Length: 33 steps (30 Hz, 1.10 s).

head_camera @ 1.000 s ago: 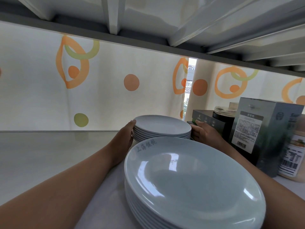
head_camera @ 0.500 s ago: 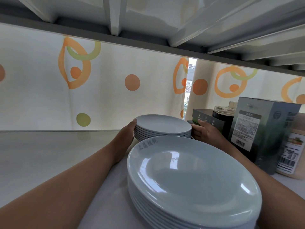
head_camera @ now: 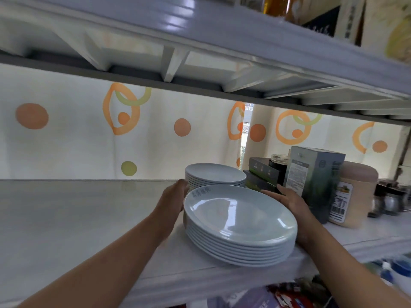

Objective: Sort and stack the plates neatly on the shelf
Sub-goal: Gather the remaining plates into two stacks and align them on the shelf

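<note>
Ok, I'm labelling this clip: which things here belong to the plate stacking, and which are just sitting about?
Job: large plate stack, small plate stack, shelf, left hand, right hand.
Lying about: dark boxes, jar, grey-green box, pink canister.

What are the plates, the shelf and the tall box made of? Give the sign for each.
Plates: glossy pale blue-grey with sharp window glints; glazed ceramic or melamine, cannot tell which.
Shelf: smooth white with soft sheen; the shelf above shows moulded ribs, so likely plastic.
Tall box: crisp folded edges, printed label; probably coated cardboard.
</note>
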Motion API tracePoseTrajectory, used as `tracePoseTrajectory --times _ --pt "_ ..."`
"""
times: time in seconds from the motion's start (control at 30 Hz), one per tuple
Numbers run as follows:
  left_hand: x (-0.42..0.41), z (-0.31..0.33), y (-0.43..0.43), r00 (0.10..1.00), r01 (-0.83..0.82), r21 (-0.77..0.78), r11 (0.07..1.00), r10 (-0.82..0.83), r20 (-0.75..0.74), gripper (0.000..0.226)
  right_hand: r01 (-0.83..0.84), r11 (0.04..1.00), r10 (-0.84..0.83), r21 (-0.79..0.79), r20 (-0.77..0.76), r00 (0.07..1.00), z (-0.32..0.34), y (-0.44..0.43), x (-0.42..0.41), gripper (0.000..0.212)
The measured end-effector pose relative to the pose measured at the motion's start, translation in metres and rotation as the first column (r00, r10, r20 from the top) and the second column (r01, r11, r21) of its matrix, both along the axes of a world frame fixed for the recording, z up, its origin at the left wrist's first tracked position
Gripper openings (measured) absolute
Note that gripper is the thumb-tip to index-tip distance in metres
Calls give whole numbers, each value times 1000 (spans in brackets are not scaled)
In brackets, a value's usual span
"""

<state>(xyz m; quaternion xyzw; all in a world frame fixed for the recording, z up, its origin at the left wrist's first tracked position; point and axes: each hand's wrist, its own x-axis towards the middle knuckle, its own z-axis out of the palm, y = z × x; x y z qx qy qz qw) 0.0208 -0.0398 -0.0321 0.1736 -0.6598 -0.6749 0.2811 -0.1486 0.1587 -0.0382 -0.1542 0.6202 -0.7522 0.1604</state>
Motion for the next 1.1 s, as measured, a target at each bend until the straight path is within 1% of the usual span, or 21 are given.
tracePoseTrajectory --times 0.07,0.13,0.2,0.27,0.33,0.47,0.6,0.73,0.93,1.03,1.1 --pt "10 -8 16 999 -49 -6 999 49 5 32 -29 1000 29 7 -4 1000 -3 9 21 24" --pt "16 -14 33 988 -156 -25 987 156 4 29 -58 997 56 56 34 998 -2 13 38 25" --pt "18 -19 47 970 -243 -61 968 244 17 33 -5 996 1 84 44 999 -2 13 50 25" --pt "19 -23 58 959 -277 -81 958 280 36 40 41 993 -47 114 54 997 0 14 60 26" --pt "22 -24 65 951 -303 -64 951 306 43 46 64 989 -75 133 78 994 2 16 68 26" --pt "32 -19 67 930 -355 -72 932 360 72 50 78 989 -89 125 85 992 -6 10 74 32" --pt "41 -23 49 911 -404 -65 912 408 64 50 92 986 -104 140 76 992 -14 -8 83 38" --pt "58 -21 28 876 -477 -34 878 478 56 49 106 982 -109 156 13 994 -18 -34 92 36" --pt "89 -19 -8 814 -580 2 814 580 10 49 33 993 -35 116 14 999 -17 -82 125 23" --pt "105 -22 -39 785 -619 48 784 619 9 48 -10 993 13 118 -20 1000 -18 -110 140 23" --pt "117 -24 -63 782 -622 84 779 624 6 48 -37 990 44 138 -50 998 -20 -132 147 24"
